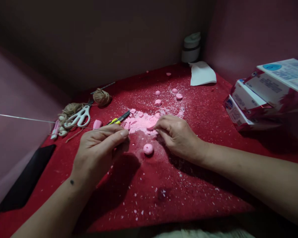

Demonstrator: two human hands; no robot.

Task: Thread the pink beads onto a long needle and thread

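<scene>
Left hand (95, 148): hold unclear; right hand (176, 134) overlaps pink crumbs (141, 123).

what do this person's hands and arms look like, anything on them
The left hand and right hand are ungloved, and no rings, watch or bracelet can be seen. Both forearms are bare, with no sleeves in view. A small, dark, roundish spot marks the left wrist.

Counted: left hand (96, 148), one; right hand (175, 132), one; boxes (268, 85), three; twine bundles (101, 97), two; scissors (80, 116), one pair; flat black item (29, 178), one; white sheet (202, 74), one; pink fragments (158, 102), numerous.
</scene>
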